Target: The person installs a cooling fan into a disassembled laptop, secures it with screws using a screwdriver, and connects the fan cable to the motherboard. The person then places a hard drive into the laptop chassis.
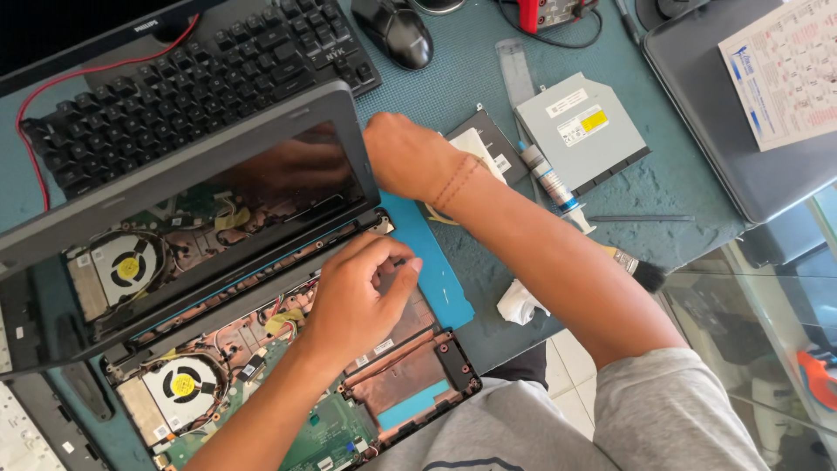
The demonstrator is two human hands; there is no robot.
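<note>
Hands worked inside an opened black laptop lying at eight o'clock on the table. The left hand pinched its fingers narrowly at the exposed chassis near the hinge; whether it held anything, I could not tell. The right hand gripped the dark screen lid's corner. The keyboard cover was already off, baring the round grey cooling fan and green circuit board; a grey rectangular optical drive lay removed at two o'clock.

Hidden under the left hand: whatever its fingertips pinch at the opened laptop hinge. Cut off at the worktop's far edge: monitor. Cropped at bottom: laptop's near corner.
</note>
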